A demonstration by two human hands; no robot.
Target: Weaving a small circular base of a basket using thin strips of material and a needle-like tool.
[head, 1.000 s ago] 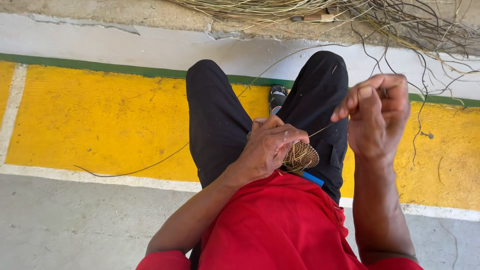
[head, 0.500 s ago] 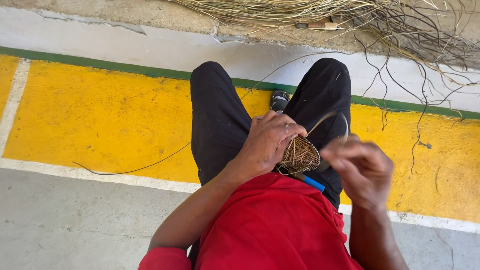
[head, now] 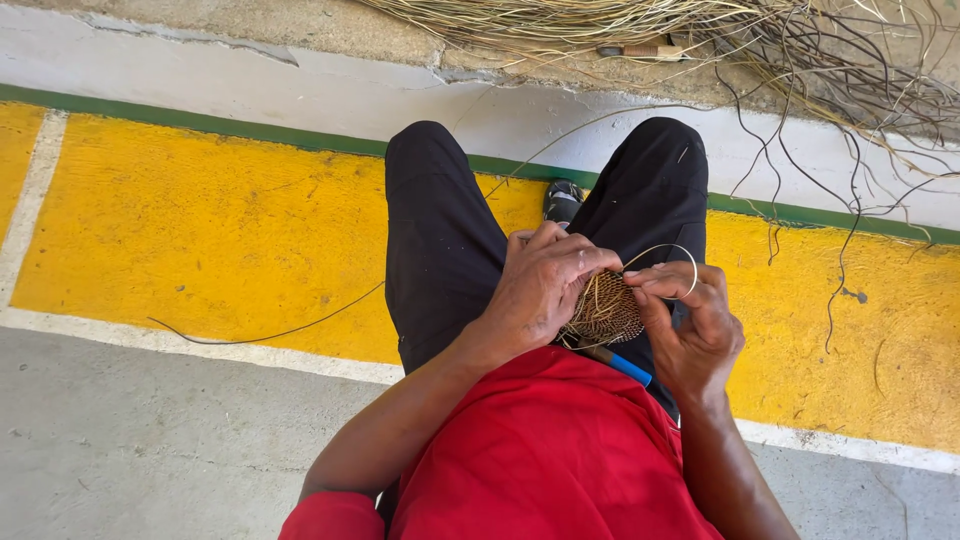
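Head view, frame centre: my left hand (head: 545, 285) clamps the small woven disc (head: 603, 308) on my lap, my right hand (head: 690, 325) touching its right edge, apparently pinching a pale fibre strand (head: 672, 252) looping above.

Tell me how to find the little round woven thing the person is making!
Start at the person's black trousers over the yellow floor stripe. Between the knees, the left hand and right hand meet around a small woven disc. It is the only tight, tan, basket-like piece; the other fibres lie loose along the wall at the top.
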